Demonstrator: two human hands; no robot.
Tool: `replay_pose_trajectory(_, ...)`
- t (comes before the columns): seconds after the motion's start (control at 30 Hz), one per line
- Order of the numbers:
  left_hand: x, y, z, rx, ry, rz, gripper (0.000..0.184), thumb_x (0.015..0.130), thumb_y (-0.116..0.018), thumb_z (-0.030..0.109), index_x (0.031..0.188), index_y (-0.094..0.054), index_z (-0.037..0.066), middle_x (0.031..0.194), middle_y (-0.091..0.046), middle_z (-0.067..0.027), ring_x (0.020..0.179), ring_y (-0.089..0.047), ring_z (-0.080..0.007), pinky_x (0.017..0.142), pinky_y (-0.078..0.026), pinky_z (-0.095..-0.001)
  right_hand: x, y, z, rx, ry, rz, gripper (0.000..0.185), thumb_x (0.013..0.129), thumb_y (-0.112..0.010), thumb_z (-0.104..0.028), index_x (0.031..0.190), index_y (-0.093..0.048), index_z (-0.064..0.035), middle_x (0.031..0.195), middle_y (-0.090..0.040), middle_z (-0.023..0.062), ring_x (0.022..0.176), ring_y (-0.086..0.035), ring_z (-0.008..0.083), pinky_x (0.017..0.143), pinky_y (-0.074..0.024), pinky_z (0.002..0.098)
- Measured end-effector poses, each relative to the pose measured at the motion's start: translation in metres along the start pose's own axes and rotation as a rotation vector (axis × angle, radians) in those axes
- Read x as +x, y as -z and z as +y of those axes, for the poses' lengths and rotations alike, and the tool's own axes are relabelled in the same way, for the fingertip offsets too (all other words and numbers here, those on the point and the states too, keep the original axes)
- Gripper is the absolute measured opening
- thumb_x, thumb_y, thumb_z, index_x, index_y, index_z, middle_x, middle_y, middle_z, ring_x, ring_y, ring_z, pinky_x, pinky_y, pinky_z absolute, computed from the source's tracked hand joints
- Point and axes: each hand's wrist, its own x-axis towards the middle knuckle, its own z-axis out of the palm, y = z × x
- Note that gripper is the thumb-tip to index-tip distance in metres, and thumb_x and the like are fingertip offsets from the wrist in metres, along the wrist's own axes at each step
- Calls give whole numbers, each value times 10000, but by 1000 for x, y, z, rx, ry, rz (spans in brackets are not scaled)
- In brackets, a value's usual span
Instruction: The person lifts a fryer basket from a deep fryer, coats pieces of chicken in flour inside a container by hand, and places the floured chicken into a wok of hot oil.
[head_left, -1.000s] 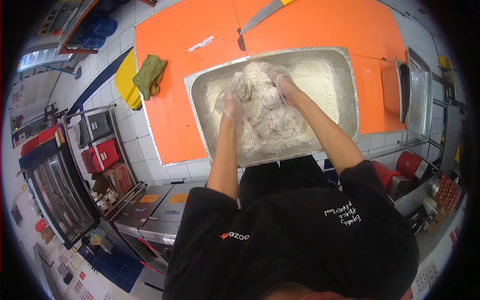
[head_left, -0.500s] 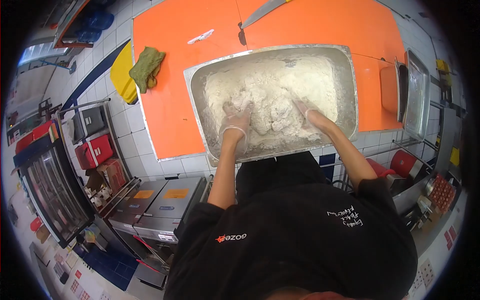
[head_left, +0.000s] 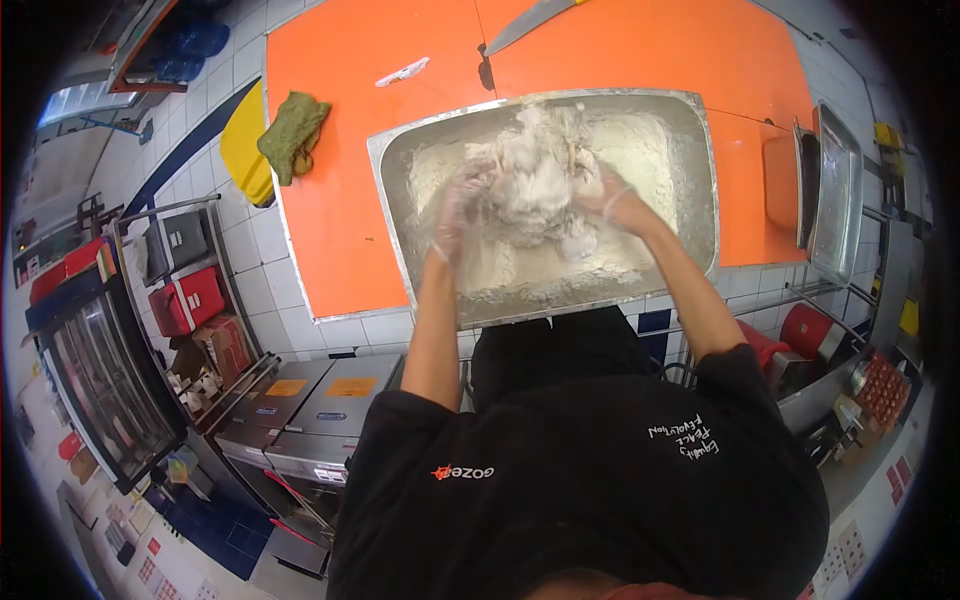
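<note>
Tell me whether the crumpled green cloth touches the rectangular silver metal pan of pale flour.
Apart. The head view shows a strip of the flat orange tabletop between the green cloth and the metal pan.

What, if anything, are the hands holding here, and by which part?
The flour-coated clump appears cupped by its two sides, between left hand and right hand; motion blur hides how firm the grip is.

Brt lt, fisheye edge distort.
</note>
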Motion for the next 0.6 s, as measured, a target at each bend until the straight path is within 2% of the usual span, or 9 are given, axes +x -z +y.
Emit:
replay_pose_trajectory(0.1,17,25,21,-27,-131,61,520,960,-558,280,1434,-486,78,1248,-649,-103,1130,-611,-219,1083,-404,-393,-2,42,-23,-318,390,-100,654,954,-642,-377,1416,-460,48,1283,-628,243,1188,-618,322,1057,-454,403)
replay_pose_trajectory(0.13,56,70,-13,241,-263,130,501,984,-542,272,1428,-500,44,1296,-633,-113,1193,-585,-222,1100,-388,-357,0,52,-25,-367,504,-150,655,955,-636,-396,1407,-470,47,1267,-633,253,1189,-618,330,1056,-454,407)
replay_pose_trajectory(0.2,52,30,9,539,158,408,462,1061,-396,374,1391,-562,95,1366,-601,-80,1221,-578,-201,1078,-387,-316,21,55,4,-312,-24,278,501,1012,-554,-283,1408,-489,17,1303,-631,206,1222,-604,278,1051,-472,377)
replay_pose_trajectory(0.23,57,17,6,541,148,404,462,1061,-396,374,1391,-562,95,1366,-601,-80,1221,-578,-201,1078,-387,-316,37,41,26,-311,-16,285,501,1012,-554,-283,1408,-489,17,1303,-631,206,1222,-604,278,1051,-472,377)
replay_pose_trajectory(0.33,76,-5,-11,287,187,255,533,1068,-366,411,1491,-438,93,1442,-543,-79,1323,-494,-194,1123,-358,-322,68,-11,45,-880,533,552,467,1023,-532,-312,1360,-552,10,1357,-602,187,1225,-582,210,1061,-442,322)
replay_pose_trajectory(0.37,78,-8,-19,199,209,211,563,1071,-356,424,1524,-397,93,1468,-524,-79,1357,-466,-192,1138,-348,-324,61,-22,9,-598,127,293,506,1028,-523,-342,1408,-519,-9,1399,-569,185,1274,-538,204,1091,-413,323)
replay_pose_trajectory(0.43,84,-10,-31,110,219,171,594,1073,-346,436,1557,-356,92,1493,-504,-79,1391,-438,-190,1153,-339,-326,52,-40,-41,-301,-256,30,546,1033,-514,-372,1457,-485,-27,1441,-537,183,1323,-495,199,1122,-384,325)
replay_pose_trajectory(0.5,88,-7,-40,164,-22,58,611,1067,-394,434,1551,-354,64,1496,-504,-74,1343,-493,-183,1122,-394,-328,41,-53,-65,731,48,41,527,1031,-511,-378,1416,-518,-18,1391,-566,191,1284,-519,199,1063,-429,342)
replay_pose_trajectory(0.6,72,-6,-11,227,3,-38,560,1036,-475,401,1477,-430,60,1499,-497,-94,1356,-480,-202,1124,-381,-353,54,-50,-47,744,45,96,449,1009,-546,-411,1269,-652,-61,1134,-703,94,1024,-643,199,874,-521,335)
